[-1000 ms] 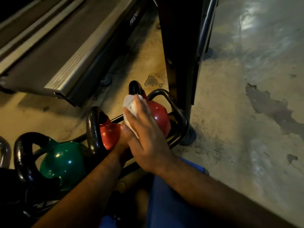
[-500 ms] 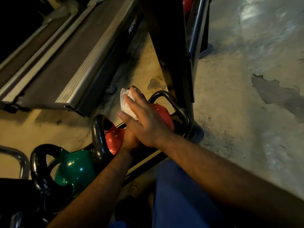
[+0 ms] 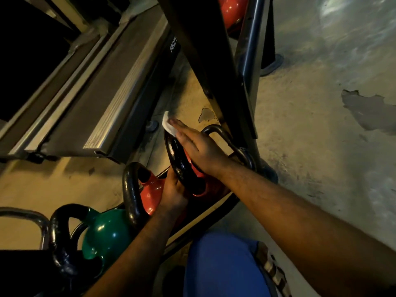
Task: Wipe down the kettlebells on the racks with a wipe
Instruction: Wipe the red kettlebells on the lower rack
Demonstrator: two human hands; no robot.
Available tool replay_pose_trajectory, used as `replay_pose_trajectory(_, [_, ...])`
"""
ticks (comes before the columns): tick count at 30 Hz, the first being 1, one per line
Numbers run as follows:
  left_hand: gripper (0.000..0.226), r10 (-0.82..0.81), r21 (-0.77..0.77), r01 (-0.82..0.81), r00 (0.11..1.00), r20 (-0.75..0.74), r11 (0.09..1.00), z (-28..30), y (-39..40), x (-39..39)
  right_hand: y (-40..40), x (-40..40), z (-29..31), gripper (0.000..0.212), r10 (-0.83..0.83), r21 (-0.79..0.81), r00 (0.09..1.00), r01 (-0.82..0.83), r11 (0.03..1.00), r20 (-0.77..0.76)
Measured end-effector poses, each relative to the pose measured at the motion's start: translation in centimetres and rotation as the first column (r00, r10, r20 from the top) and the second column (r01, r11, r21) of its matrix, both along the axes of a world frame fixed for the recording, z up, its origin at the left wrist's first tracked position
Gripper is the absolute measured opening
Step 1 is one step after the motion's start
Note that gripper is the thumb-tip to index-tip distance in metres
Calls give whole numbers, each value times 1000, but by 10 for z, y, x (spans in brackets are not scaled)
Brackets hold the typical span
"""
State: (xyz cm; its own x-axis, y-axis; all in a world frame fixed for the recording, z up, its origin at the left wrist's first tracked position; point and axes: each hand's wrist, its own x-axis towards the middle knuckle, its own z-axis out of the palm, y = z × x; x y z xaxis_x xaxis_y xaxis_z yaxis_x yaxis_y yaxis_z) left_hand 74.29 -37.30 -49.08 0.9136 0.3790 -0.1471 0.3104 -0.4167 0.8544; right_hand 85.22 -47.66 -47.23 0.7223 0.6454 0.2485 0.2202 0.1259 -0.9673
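Since the earlier frame your right hand [image 3: 199, 151] has slid the white wipe [image 3: 169, 126] further up, to the far end of the black handle [image 3: 179, 159] of the red round kettlebell [image 3: 198, 170]. The fingers lie straight and flat, pressing the wipe on the handle. Your left hand [image 3: 174, 192] curls around the near part of that handle. This kettlebell sits at the right end of the low black rack [image 3: 240, 150], with a second red kettlebell [image 3: 151, 195] and a green kettlebell [image 3: 107, 234] to its left.
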Motion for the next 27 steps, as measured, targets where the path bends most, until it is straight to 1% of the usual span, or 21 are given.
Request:
replay_pose_trajectory(1, [43, -22, -18, 22, 1000, -5, 1000, 0, 0, 0, -1, 5, 1, 45, -20, -33, 1000, 21, 999, 12])
replay_pose_trajectory(2, [55, -17, -23, 17, 1000, 9, 1000, 2, -2, 0, -2, 10, 1, 45, -34, -61, 999, 36, 997, 35])
replay_pose_trajectory(3, [71, 2, -21, -2, 1000, 12, 1000, 7, -6, 2, -4, 13, 0, 45, -41, -78, 997, 46, 996, 68])
replay_pose_trajectory(4, [82, 23, -53, -23, 1000, 6, 998, 10, -9, 2, -4, 15, 0, 45, -45, -89, 993, 55, 995, 107])
replay_pose_trajectory(5, [74, 35, -87, -37, 999, -25, 996, 13, -11, 3, -4, 16, -1, 45, -43, -99, 988, 58, 993, 145])
replay_pose_trajectory(7, [23, 82, -165, -89, 995, -49, 982, 16, -12, 4, -4, 16, -2, 46, -41, -119, 981, 64, 991, 190])
replay_pose_trajectory(8, [9, 110, -209, -122, 992, -65, 970, 16, -12, 5, -2, 16, -2, 46, -41, -121, 980, 65, 991, 193])
replay_pose_trajectory(11, [17, 187, -252, -201, 979, -81, 947, 24, -14, 10, 1, 11, 0, 47, -49, -110, 985, 67, 992, 166])
replay_pose_trajectory(13, [14, 238, -261, -255, 967, -96, 931, 24, -13, 11, 2, 6, 4, 47, -50, -111, 993, 63, 992, 110])
replay_pose_trajectory(16, [11, 268, -285, -283, 959, -93, 916, 20, -15, 13, 1, 5, 4, 49, -19, -161, 1000, 20, 987, 6])
replay_pose_trajectory(18, [9, 296, -318, -309, 951, -89, 896, 20, -16, 13, 3, 14, 5, 46, -23, -276, 1000, 18, 961, -16])
replay_pose_trajectory(20, [23, 306, -355, -319, 947, -94, 879, 22, -19, 12, 6, 21, 9, 49, -48, -410, 998, 32, 911, -28])
replay_pose_trajectory(21, [27, 300, -353, -318, 948, -106, 880, 22, -20, 12, 6, 20, 12, 47, -44, -437, 999, 46, 898, 14])
replay_pose_trajectory(22, [22, 296, -342, -316, 949, -113, 885, 22, -20, 10, 3, 15, 14, 48, -28, -429, 996, 63, 901, 88])
replay_pose_trajectory(24, [10, 285, -320, -303, 953, -104, 898, 21, -20, 9, -6, 5, 12, 60, 20, -372, 978, 61, 926, 209])
replay_pose_trajectory(26, [9, 280, -291, -297, 955, -99, 909, 19, -19, 10, -10, 1, 2, 68, 75, -386, 963, 31, 922, 257])
replay_pose_trajectory(27, [14, 286, -273, -305, 952, -107, 912, 20, -20, 10, -9, 5, -3, 65, 91, -427, 955, 40, 903, 281])
